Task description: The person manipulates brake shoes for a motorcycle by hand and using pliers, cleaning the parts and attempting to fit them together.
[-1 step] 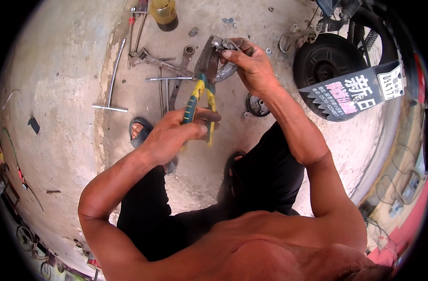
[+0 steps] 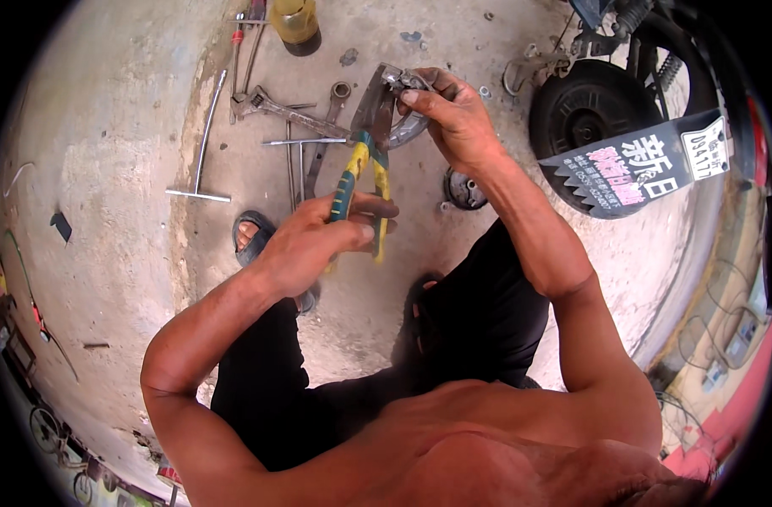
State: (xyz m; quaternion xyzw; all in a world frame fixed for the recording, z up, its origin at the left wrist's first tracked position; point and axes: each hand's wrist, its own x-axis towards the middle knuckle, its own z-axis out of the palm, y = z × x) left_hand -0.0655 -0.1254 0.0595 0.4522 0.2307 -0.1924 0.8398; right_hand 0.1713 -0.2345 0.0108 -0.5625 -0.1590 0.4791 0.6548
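Pic bright overall, light diffuse, can't tell source. Pale grey concrete floor (image 2: 360, 304) goes near-white on R, bit overexp. Black cloth trousers (image 2: 487, 313) v. dark, folds mostly lost; soft shadow beside R leg. Yellow-and-green tool handles (image 2: 344, 188) blurred at lower ends. Glints on T-shaped chrome wrench (image 2: 197, 195). Btm centre hazy; heavy fisheye bend nr rim, corners black.

The pliers (image 2: 360, 160) have a dull, dark metal head (image 2: 374, 106) and plastic-looking grips (image 2: 343, 193). The curved part (image 2: 413, 129) is dull grey metal. The T-shaped wrench (image 2: 210, 135) looks like shiny steel; the adjustable wrench (image 2: 293, 114), duller metal. The jar (image 2: 294, 24) seems translucent plastic, the trousers (image 2: 487, 296) matt cloth, the floor (image 2: 352, 317) rough concrete.
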